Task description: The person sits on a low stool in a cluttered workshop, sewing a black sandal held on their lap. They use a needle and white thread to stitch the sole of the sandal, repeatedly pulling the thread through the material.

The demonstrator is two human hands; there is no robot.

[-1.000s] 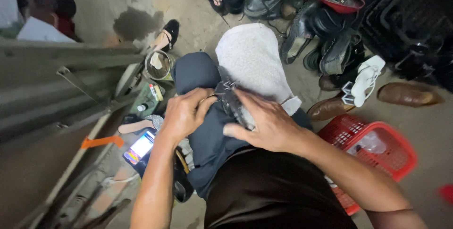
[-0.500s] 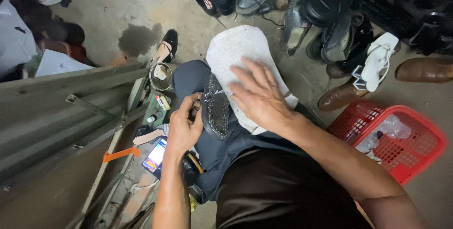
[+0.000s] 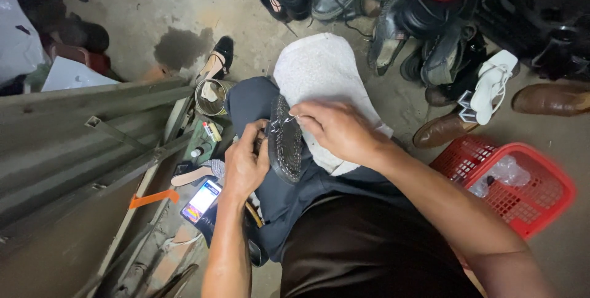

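A black shoe point(image 3: 286, 141) lies sole up on my lap, between my knees. My left hand point(image 3: 246, 163) grips its left edge and steadies it. My right hand point(image 3: 335, 129) rests on the shoe's right side, its fingers pinched at the upper rim, seemingly on a thin thread or needle that is too small to make out. A white fleecy cloth point(image 3: 319, 67) covers my right knee under that hand. Dark trousers show beneath the shoe.
A red plastic basket point(image 3: 541, 193) stands at the right. A heap of shoes point(image 3: 405, 21) and a brown shoe point(image 3: 442, 131) lie ahead. At the left are a metal frame point(image 3: 92, 138), a tin can point(image 3: 210, 96), small bottles and a lit phone point(image 3: 200, 201).
The shoe has been turned sole up on my lap. My right hand moved from lying flat over it to pinching at its upper rim. My left hand kept its hold on the left side.
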